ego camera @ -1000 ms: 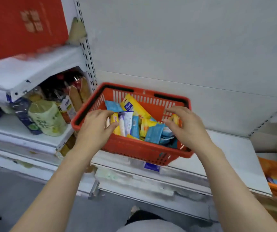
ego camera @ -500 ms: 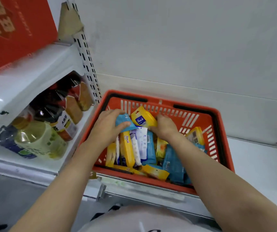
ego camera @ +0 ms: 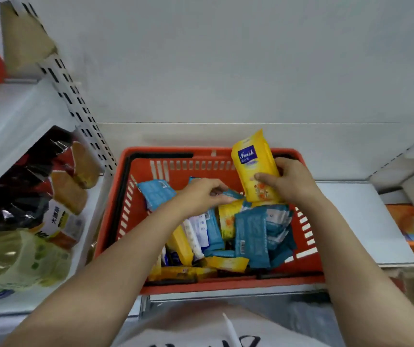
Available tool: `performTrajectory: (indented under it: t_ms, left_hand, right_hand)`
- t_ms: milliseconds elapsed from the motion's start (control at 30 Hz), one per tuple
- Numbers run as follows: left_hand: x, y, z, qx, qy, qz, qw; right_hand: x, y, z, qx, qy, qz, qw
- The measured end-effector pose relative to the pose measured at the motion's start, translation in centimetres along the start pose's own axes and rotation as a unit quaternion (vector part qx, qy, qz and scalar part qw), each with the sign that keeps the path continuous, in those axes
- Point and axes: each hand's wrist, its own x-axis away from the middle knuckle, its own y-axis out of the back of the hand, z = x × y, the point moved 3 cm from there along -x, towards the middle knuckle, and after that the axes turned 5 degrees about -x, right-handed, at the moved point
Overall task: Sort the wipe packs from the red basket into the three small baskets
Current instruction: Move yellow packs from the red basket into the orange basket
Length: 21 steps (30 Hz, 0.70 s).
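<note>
Head view:
Red basket (ego camera: 135, 196): on white shelf, holds loose blue and yellow packs.
Right hand (ego camera: 291, 181): grips yellow wipe pack (ego camera: 253, 169), upright above basket's far rim.
Left hand (ego camera: 200, 196): fingers curled on a blue pack (ego camera: 231, 194) inside basket; pack mostly hidden.
Small baskets: none visible.

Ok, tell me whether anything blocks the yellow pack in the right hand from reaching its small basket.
Cannot be settled: the right hand grips the yellow pack upright above the red basket, lifted off the other packs, but none of the three small baskets shows in this view, so the path to them is unseen.
</note>
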Motion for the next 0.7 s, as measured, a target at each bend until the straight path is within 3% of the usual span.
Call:
performTrajectory:
  t_ms: [67,233,533,700]
  left_hand:
    - [-1.8,-1.7,-0.4,-0.036,0.02,0.035,0.999]
    - [-4.1,-3.9,-0.4,-0.124,0.084,0.038,0.988]
    - [-3.2,-4.3,0.0,-0.128,0.127,0.064,0.981]
    - [-1.2,-0.8,0.6,-0.06,0.155,0.042,0.985]
  right_hand:
    - [1.3,0.4,-0.8,-0.001,-0.015,-0.021,1.0]
    - [4.2,1.2,-2.1,-0.033,-0.056,-0.042,0.997]
    - [6.2,1.3,-1.9,-0.063,-0.08,-0.071,0.992]
    - [7.0,0.3,-1.6,-0.234,-0.093,-0.056,0.966]
